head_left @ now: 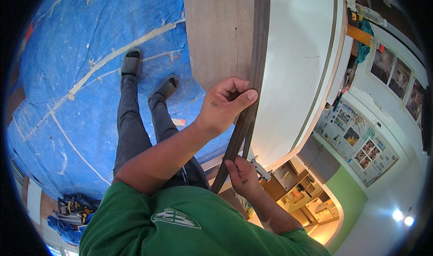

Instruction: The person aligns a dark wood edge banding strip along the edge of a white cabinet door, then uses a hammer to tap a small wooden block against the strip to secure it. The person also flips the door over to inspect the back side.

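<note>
A long, dark brown wood-grain edging strip (260,35) runs along the border between a pale wood-grain panel (218,30) and a white board (293,71). My left hand (221,106) is closed on the strip near the panel's corner, with its thumb pressed on top and its fingers curled. Closer to my body, the strip bends away from the board's edge. There my right hand (244,177) grips it, thumb along its face. Part of the right hand's fingers is hidden. A second narrow length of strip shows between the hands and the board.
Beside the right hand, a metal clamp-like tool (261,169) sits at the board's edge. Blue sheeting (76,84) with tape lines covers the floor around my feet. Lit shelves (311,202) stand to the right, and a bag of tools (74,211) lies at lower left.
</note>
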`<state>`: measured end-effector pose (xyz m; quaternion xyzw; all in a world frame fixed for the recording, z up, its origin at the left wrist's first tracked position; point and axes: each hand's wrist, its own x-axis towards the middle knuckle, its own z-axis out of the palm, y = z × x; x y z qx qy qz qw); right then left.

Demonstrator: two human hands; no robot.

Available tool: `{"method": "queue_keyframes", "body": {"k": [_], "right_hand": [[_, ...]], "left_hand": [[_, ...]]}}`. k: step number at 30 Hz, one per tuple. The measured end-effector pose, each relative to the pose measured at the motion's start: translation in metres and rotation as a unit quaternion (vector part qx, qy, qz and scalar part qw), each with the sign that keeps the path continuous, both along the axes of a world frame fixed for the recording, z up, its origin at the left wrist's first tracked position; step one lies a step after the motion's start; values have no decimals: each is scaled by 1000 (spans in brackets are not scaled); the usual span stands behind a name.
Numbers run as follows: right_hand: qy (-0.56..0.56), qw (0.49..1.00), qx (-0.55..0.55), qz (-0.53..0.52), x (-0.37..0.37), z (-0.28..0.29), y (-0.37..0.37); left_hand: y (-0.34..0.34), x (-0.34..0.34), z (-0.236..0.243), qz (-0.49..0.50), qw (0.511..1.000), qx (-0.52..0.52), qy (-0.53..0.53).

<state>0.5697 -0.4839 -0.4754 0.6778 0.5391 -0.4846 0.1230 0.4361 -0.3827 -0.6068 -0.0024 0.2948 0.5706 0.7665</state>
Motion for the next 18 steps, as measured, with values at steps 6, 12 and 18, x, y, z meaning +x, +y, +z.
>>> {"method": "queue_keyframes", "body": {"k": [6, 12, 18], "right_hand": [[13, 1000, 19, -10, 0, -1, -2], [-7, 1000, -1, -6, 2, 1, 0], [-6, 1000, 5, -21, 1, 2, -2]], "left_hand": [[0, 2, 1, 2, 1000, -7, -2], [0, 1, 5, 8, 1000, -11, -18], [1, -2, 14, -9, 998, -18, 65]]}}
